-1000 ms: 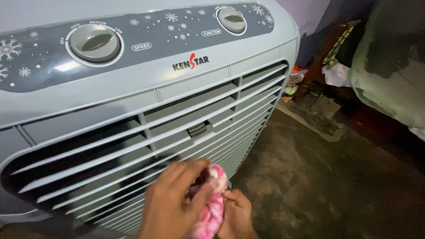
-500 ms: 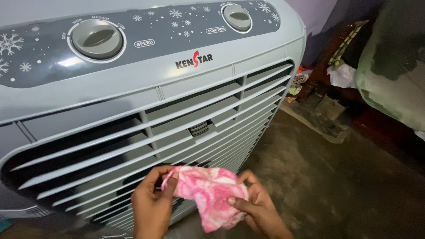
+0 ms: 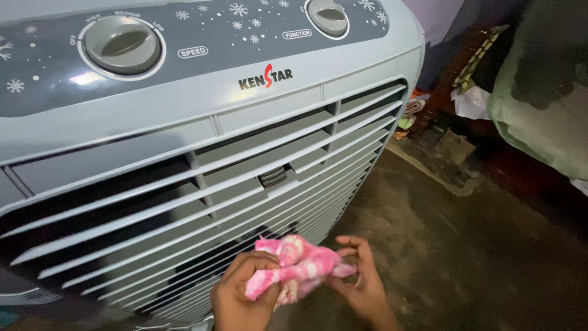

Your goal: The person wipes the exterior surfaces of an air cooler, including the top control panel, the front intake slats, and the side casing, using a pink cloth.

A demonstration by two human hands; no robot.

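Head view: your left hand (image 3: 242,300) and right hand (image 3: 361,285) both clutch a bunched pink checked cloth (image 3: 293,270) before the grey air cooler (image 3: 202,159)'s louvred grille (image 3: 184,214); green bundle (image 3: 539,104) stands well apart on the floor (image 3: 465,257).

Cloth: pink-and-white cloth (image 3: 298,265), bunched, held between left hand (image 3: 242,294) and right hand (image 3: 360,283).
Behind: grey air cooler (image 3: 245,141) louvres.
Below: floor (image 3: 465,257).

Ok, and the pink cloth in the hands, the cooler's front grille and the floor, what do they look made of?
Pink cloth: soft woven fabric, pink and white checked, matte, bunched into folds between the left hand and right hand. Front grille: moulded plastic by the look, pale grey, smooth slats with a faint sheen. Floor: probably bare cement or packed earth, dull, rough and mottled; the dim light leaves it open.
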